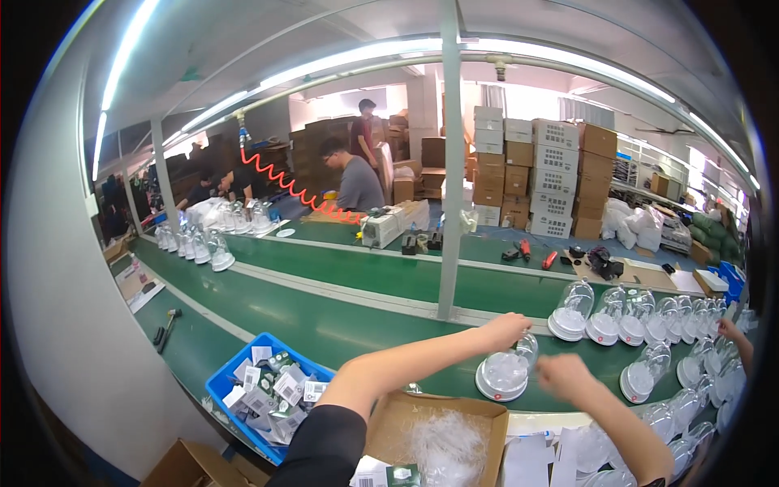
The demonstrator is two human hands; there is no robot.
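Observation:
A clear dome on a round white base stands on the green belt in front of me. My left hand reaches across to the top of the dome, its fingers closed round that end. To the right of the dome, my right hand is blurred and held apart from it, with its fingers curled. Whether anything is in the right hand does not show. Below my hands lies an open cardboard box with a bundle of thin clear strands in it.
A blue bin of small white and green tags stands left of my arm. Several domes stand in rows at the right, where another person's hand reaches in. A post rises beyond the belt. A hammer lies at the left.

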